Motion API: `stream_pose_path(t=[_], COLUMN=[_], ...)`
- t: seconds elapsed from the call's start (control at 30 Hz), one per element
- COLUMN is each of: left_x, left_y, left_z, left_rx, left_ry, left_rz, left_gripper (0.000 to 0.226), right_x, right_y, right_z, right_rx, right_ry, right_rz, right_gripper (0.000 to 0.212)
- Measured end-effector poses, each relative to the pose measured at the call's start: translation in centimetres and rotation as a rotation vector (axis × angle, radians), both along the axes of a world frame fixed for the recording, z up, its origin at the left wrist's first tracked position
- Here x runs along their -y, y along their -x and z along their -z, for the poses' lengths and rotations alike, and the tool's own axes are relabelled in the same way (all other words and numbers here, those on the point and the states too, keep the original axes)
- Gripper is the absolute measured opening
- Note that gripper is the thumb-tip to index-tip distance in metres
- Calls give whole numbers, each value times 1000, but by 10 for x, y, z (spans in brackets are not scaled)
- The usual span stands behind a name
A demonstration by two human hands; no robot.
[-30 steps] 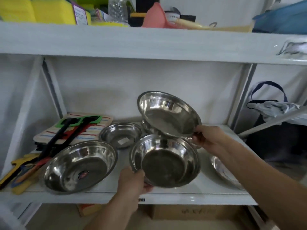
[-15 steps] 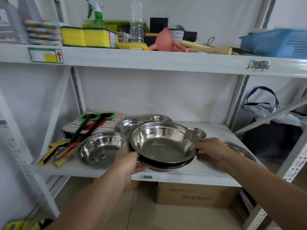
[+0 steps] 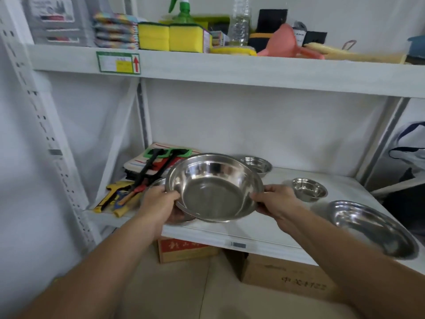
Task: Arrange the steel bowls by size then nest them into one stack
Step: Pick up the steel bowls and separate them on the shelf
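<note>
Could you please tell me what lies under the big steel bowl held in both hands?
Under the big steel bowl, another bowl's rim shows by the left hand; the rest is covered.

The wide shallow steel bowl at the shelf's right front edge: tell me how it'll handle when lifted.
The wide shallow steel bowl probably stays rigid and fairly light, being thin metal. Its polished, reflective surface suggests a slippery grip. It looks tilted near the white shelf edge, so a push may rock or slide it off.

A white shelf [image 3: 264,229] carries three steel bowls: a wide one [image 3: 372,226] at the right, a small one [image 3: 309,188] mid-shelf, another [image 3: 256,165] at the back. Striped cloths [image 3: 140,161] and brushes [image 3: 147,169] lie left.
</note>
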State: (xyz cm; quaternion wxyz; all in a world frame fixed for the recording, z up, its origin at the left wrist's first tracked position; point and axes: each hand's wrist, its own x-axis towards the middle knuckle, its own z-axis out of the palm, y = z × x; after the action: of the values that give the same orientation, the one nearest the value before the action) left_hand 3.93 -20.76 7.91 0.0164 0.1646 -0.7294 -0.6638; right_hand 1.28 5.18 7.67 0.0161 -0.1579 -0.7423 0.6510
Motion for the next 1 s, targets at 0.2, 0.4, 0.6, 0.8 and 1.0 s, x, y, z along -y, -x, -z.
stream_pose_path(t=[0.2, 0.4, 0.6, 0.8, 1.0], left_x=[69, 93, 83, 77, 8], left_y=[49, 83, 95, 95, 74], left_z=[13, 68, 92, 93, 59], left_rx=[19, 151, 193, 233, -328], left_ry=[320, 482, 366, 303, 817], left_rz=[-94, -35, -111, -187, -127], left_gripper=[20, 22, 21, 9, 23], right_x=[77, 103, 107, 107, 47], right_y=[65, 98, 102, 101, 71], right_z=[11, 64, 94, 100, 94], right_rx=[-56, 1, 60, 70, 87], right_ry=[-129, -425, -413, -318, -36], right_rz=[-33, -93, -118, -110, -52], right_gripper=[13, 21, 18, 18, 62])
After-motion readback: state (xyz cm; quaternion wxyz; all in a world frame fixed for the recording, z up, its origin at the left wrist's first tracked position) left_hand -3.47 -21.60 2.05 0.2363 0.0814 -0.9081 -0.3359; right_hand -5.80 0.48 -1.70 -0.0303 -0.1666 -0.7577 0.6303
